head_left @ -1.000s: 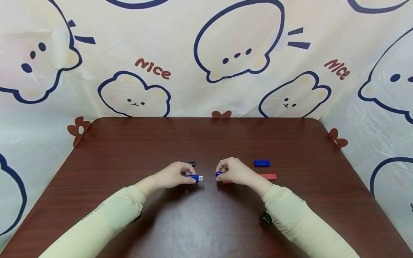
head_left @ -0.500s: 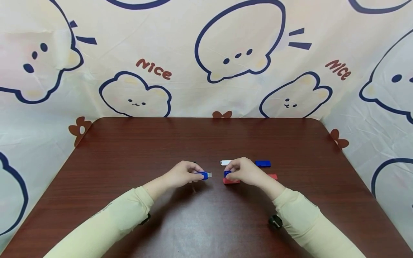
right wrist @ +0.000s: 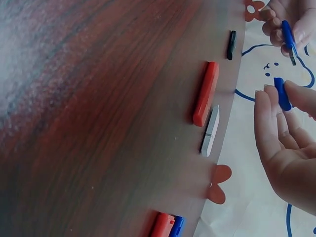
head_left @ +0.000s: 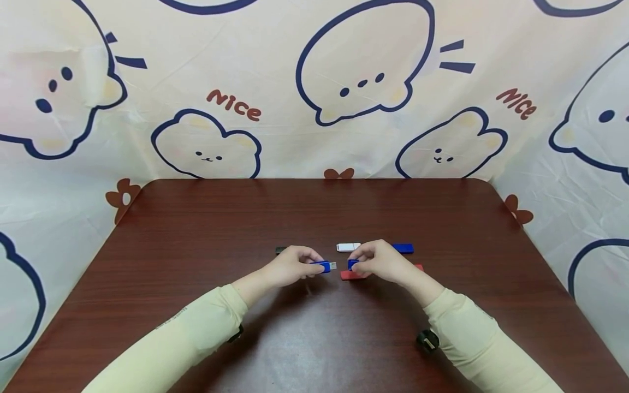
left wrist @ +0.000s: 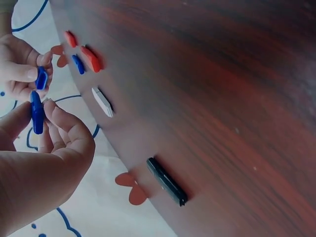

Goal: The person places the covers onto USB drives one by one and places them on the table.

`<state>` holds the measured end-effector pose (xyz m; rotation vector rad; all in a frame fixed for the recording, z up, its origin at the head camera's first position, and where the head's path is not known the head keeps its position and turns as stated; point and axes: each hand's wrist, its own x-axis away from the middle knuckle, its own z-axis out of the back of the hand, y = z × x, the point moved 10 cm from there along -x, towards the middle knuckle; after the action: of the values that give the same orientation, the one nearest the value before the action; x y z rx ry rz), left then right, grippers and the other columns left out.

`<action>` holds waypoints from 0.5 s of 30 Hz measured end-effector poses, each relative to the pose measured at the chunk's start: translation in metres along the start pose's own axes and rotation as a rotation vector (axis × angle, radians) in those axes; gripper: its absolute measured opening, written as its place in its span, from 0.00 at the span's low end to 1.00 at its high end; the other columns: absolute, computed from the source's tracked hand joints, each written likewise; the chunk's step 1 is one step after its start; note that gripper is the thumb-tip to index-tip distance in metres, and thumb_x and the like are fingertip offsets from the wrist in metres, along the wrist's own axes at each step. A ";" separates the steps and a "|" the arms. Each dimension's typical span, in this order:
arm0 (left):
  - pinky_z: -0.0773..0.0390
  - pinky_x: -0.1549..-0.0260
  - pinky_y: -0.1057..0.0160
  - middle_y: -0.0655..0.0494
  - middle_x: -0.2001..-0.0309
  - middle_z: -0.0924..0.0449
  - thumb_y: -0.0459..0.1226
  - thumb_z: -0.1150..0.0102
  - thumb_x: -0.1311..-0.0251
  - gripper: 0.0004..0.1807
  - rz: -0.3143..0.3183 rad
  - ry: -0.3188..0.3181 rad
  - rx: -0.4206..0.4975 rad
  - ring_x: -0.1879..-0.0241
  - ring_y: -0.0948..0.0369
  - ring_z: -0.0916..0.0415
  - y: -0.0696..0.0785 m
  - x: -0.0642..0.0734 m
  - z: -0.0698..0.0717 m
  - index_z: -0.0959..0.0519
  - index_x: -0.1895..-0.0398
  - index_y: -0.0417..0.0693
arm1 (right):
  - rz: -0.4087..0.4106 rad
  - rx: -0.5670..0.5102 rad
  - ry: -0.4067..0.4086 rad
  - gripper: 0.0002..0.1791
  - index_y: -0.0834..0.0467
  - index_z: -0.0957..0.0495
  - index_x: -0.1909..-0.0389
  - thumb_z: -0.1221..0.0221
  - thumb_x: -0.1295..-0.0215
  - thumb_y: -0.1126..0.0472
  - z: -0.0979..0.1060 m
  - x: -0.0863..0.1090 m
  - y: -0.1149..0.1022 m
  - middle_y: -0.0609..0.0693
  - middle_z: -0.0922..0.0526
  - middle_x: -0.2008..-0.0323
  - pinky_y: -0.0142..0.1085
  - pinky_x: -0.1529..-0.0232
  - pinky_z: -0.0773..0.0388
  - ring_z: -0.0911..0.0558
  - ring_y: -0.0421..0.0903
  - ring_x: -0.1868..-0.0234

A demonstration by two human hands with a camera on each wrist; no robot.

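Between thumb and fingers, my left hand (head_left: 290, 266) pinches a blue USB flash drive (head_left: 321, 267), its metal plug bare and pointing right. My right hand (head_left: 380, 261) pinches the small blue cap (head_left: 352, 265). A short gap separates plug and cap, which are roughly in line. In the left wrist view, the cap (left wrist: 41, 78) shows its hollow opening towards the drive (left wrist: 37, 112). The right wrist view has both hands above the table, with the cap (right wrist: 282, 94) close below the plug of the drive (right wrist: 289, 37).
Behind the hands lie a white flash drive (head_left: 348, 247), another blue one (head_left: 403, 248) and a black one (head_left: 280, 250), partly covered by the left hand. A red stick (head_left: 351, 275) lies under the right hand; a second red piece (head_left: 419, 267) shows beyond the wrist. The brown table (head_left: 245, 213) meets a printed curtain (head_left: 280, 147).
Both hands have shifted right, the left one further, so the gap between plug and cap has narrowed. The white flash drive has come into view from behind the right hand.
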<state>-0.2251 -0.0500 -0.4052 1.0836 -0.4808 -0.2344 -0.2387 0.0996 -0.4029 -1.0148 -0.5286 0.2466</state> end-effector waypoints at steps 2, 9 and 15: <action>0.27 0.71 0.68 0.54 0.74 0.24 0.36 0.40 0.42 0.11 0.001 0.001 0.007 0.73 0.65 0.29 0.001 0.000 -0.001 0.21 0.62 0.36 | 0.004 -0.032 0.003 0.15 0.69 0.24 0.55 0.39 0.42 0.66 0.000 0.000 0.001 0.59 0.16 0.68 0.43 0.61 0.19 0.15 0.50 0.67; 0.27 0.70 0.68 0.57 0.75 0.25 0.36 0.40 0.42 0.10 0.005 0.000 0.023 0.72 0.64 0.29 0.003 -0.002 -0.005 0.21 0.62 0.37 | 0.011 -0.109 0.011 0.13 0.70 0.24 0.59 0.39 0.43 0.67 0.002 0.000 0.003 0.59 0.16 0.70 0.43 0.61 0.19 0.15 0.51 0.68; 0.26 0.69 0.67 0.56 0.74 0.24 0.37 0.40 0.42 0.10 0.014 0.004 0.037 0.72 0.64 0.29 0.002 -0.004 -0.007 0.21 0.62 0.37 | -0.002 -0.132 0.003 0.14 0.72 0.24 0.57 0.39 0.43 0.68 0.000 0.000 0.003 0.60 0.16 0.69 0.45 0.60 0.19 0.15 0.51 0.67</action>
<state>-0.2253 -0.0420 -0.4069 1.1158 -0.4906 -0.2112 -0.2381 0.1011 -0.4060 -1.1424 -0.5488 0.2105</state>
